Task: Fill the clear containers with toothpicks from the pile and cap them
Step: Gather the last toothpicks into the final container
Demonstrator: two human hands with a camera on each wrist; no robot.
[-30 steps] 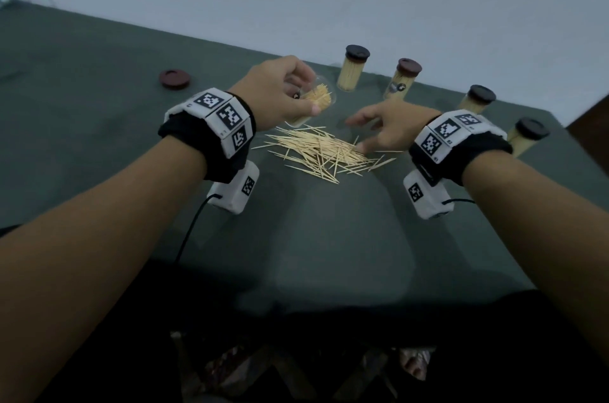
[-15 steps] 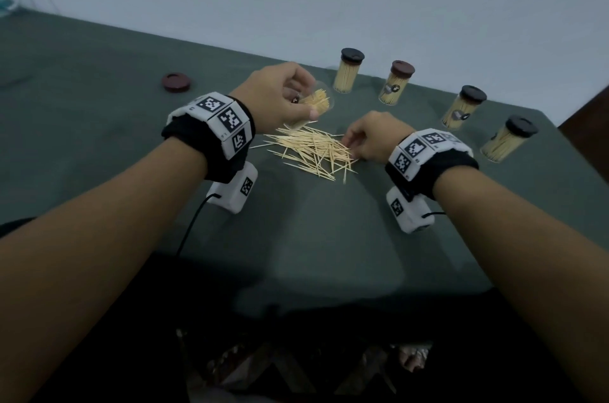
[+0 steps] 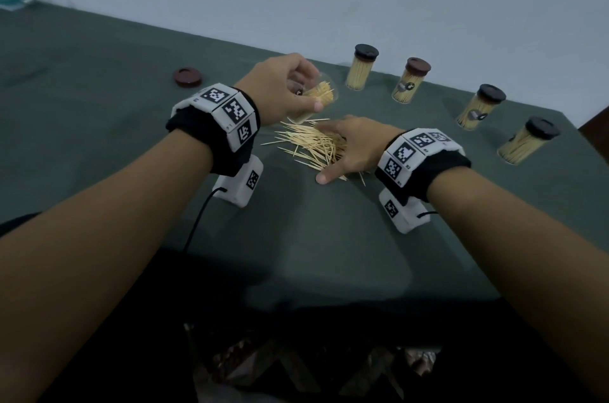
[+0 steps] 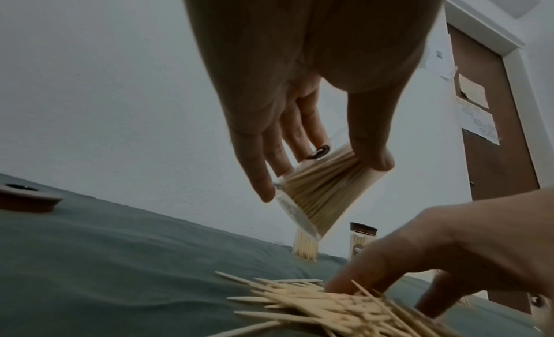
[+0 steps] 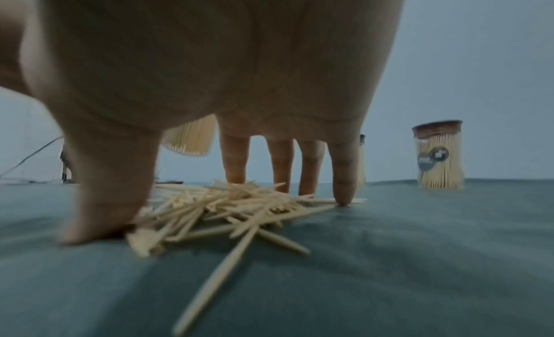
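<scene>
We see the left hand (image 3: pixel 280 89) curled around a tilted, uncapped clear plastic container (image 3: pixel 314 99) of toothpicks. The right hand (image 3: pixel 354 145) spreads straight fingers over the loose pile of pale wooden toothpicks (image 3: pixel 306 147), fingertips (image 5: pixel 343 195) touching the dark green tablecloth (image 3: pixel 313 237), whose near half lies bare.

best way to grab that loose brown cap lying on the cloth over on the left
Probably from straight above, pinching the rim of the loose cap across its width with thumb and fingertips. It lies flat on the green cloth, a low disc with little side wall, so a sideways approach gives little to hold. Nothing stands close around it.
</scene>
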